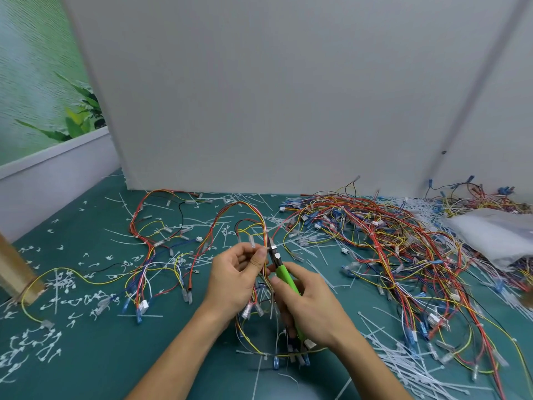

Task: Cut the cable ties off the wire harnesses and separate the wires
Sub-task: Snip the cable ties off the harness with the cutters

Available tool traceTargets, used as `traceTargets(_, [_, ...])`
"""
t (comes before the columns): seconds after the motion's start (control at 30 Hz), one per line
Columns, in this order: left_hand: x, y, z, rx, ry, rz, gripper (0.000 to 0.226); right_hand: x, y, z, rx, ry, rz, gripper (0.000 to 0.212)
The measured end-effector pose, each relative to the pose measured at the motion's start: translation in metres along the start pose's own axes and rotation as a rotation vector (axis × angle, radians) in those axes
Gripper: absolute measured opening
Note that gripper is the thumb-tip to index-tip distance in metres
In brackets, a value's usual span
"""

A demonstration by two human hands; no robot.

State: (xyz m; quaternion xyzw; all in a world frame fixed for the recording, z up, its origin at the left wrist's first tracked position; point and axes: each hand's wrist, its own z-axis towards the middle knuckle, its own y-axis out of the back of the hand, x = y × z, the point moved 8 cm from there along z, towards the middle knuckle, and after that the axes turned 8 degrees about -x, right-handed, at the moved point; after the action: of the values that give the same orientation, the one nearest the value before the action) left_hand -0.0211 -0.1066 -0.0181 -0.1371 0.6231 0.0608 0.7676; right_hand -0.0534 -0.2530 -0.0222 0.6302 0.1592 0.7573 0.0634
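1. while the left hand [235, 280] pinches a wire harness [259, 219] between thumb and curled fingers, the harness loops up from the grip and also trails down between both wrists onto the green mat [115, 356];
2. the right hand [313, 308] is wrapped round the green handles of the side cutters [281, 268], thumb laid along the top; the metal nose points up and touches the held wires just beside the left thumb tip; whether a tie sits in the blades cannot be told;
3. a second harness [147, 243] lies spread on the mat to the left, well apart from the hands;
4. a large tangled pile of harnesses [389, 241] covers the mat to the right, reaching a clear plastic bag [496, 235];
5. short cut tie ends [57, 284] are scattered at the left; long white cable ties [403, 368] lie heaped at the lower right;
6. a white partition panel [288, 96] stands upright behind the mat.
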Motion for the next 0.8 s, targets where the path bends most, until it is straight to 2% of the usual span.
traceTargets(0.1, [-0.0004, -0.0002, -0.0004, -0.007, 0.011, -0.037, 0.023, -0.0008, 0.0008, 0.0015, -0.032, 0.010, -0.026, 0.012])
traceTargets(0.3, [-0.0025, -0.0023, -0.0002, -0.010, -0.013, -0.085, 0.010, -0.0057, 0.0065, 0.0046, -0.125, 0.022, -0.048, 0.015])
traceTargets(0.7, [-0.0011, -0.0027, -0.0010, -0.015, -0.020, -0.065, 0.009, -0.0078, 0.0038, 0.0054, -0.110, 0.024, -0.075, 0.018])
traceTargets(0.8, [-0.0022, -0.0040, -0.0019, -0.008, -0.024, -0.059, 0.010, -0.0078, 0.0015, 0.0052, -0.070, 0.016, -0.052, 0.012])
